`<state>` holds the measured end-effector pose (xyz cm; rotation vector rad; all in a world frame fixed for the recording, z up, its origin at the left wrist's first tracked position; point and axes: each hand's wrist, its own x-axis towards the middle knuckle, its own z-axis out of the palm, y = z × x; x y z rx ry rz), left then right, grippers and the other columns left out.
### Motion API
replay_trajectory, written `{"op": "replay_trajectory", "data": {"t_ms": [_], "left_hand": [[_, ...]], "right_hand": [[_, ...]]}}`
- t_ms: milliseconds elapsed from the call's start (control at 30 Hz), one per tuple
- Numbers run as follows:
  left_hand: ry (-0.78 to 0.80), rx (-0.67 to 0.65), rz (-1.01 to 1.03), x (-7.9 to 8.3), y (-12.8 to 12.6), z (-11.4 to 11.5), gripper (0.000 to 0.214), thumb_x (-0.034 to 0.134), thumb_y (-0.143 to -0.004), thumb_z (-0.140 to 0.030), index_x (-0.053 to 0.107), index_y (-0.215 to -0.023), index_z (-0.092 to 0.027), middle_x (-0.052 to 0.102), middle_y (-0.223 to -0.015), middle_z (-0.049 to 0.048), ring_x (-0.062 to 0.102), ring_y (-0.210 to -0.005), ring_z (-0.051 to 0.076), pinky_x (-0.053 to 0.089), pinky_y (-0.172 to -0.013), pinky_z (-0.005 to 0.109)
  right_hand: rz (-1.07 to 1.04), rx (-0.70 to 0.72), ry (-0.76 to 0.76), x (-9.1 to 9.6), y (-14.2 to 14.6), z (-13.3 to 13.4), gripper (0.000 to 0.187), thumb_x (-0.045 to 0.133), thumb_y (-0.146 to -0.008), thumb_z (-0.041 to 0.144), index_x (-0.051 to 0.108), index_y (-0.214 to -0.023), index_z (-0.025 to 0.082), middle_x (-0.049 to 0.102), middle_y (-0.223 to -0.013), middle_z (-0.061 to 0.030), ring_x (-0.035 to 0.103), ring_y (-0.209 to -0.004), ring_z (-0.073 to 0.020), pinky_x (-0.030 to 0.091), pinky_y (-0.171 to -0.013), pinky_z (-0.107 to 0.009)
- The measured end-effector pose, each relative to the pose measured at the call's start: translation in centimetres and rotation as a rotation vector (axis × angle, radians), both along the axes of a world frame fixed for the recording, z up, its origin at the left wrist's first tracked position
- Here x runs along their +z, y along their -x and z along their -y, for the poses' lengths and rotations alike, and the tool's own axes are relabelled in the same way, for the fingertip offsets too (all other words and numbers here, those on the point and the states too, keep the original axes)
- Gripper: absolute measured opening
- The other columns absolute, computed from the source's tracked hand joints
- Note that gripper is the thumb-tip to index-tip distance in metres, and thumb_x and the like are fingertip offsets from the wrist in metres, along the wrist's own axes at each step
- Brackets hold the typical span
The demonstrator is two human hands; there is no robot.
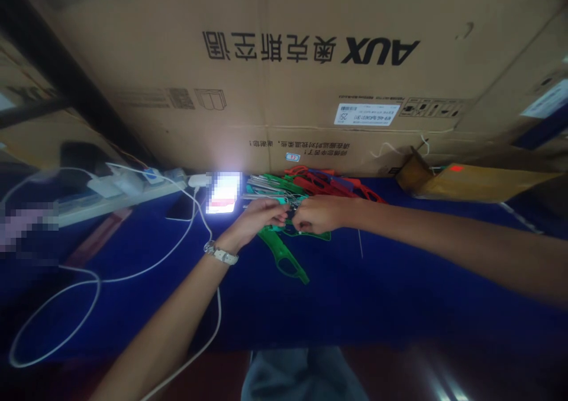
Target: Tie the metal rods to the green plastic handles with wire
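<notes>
My left hand [265, 214], with a white-banded watch at the wrist, is closed on a green plastic piece [281, 200] that shows at its fingertips. Close beside it, my right hand [316, 214] has its fingers curled tightly; a small metallic bit shows between the two hands, but what the right fingers grip is hidden. Just below them lies a flat green plastic part [284, 256] with a loop-shaped opening. Behind the hands is a pile of red plastic parts [317, 182], mixed with green ones and several thin metal rods [266, 183].
A large cardboard box [266, 93] stands along the back of the blue-covered table [355, 294]. To the left are a lit phone screen [224, 193], a power strip [106, 200] and a looping white cable [146, 271]. A yellow packet [483, 182] lies at right.
</notes>
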<state>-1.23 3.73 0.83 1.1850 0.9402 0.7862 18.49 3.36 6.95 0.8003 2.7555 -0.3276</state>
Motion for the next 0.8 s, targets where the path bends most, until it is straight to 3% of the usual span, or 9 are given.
{"op": "replay_trajectory", "data": {"t_ms": [233,400,800], "left_hand": [[-0.008,-0.001,-0.007,0.1,0.0,0.0,0.028,0.085,-0.071,-0.035,0.069,-0.069,-0.013,0.068,-0.07,0.0018,0.064,-0.063,0.01,0.055,-0.068,0.024],[-0.008,0.006,-0.02,0.1,-0.2,0.2,0.029,0.087,-0.068,-0.035,0.069,-0.07,-0.012,0.068,-0.069,0.0014,0.064,-0.062,0.009,0.054,-0.067,0.023],[-0.022,-0.001,-0.028,0.1,-0.1,0.1,0.027,0.085,-0.072,-0.033,0.067,-0.068,-0.014,0.068,-0.07,0.001,0.064,-0.062,0.009,0.055,-0.067,0.023]], "right_hand": [[-0.176,-0.247,-0.01,-1.3,-1.5,1.1,0.024,0.063,-0.076,0.01,0.075,-0.095,0.019,0.075,-0.083,-0.0009,0.063,-0.072,-0.014,0.037,-0.062,-0.025],[-0.232,-0.349,-0.086,-2.1,-1.8,2.4,0.015,0.063,-0.087,0.03,0.074,-0.094,0.022,0.074,-0.089,-0.0009,0.066,-0.081,-0.0167,0.037,-0.062,-0.026],[-0.34,-0.647,-0.016,-3.9,0.2,2.1,0.016,0.069,-0.083,0.021,0.07,-0.099,0.02,0.073,-0.082,-0.0005,0.064,-0.071,-0.0143,0.038,-0.061,-0.024]]}}
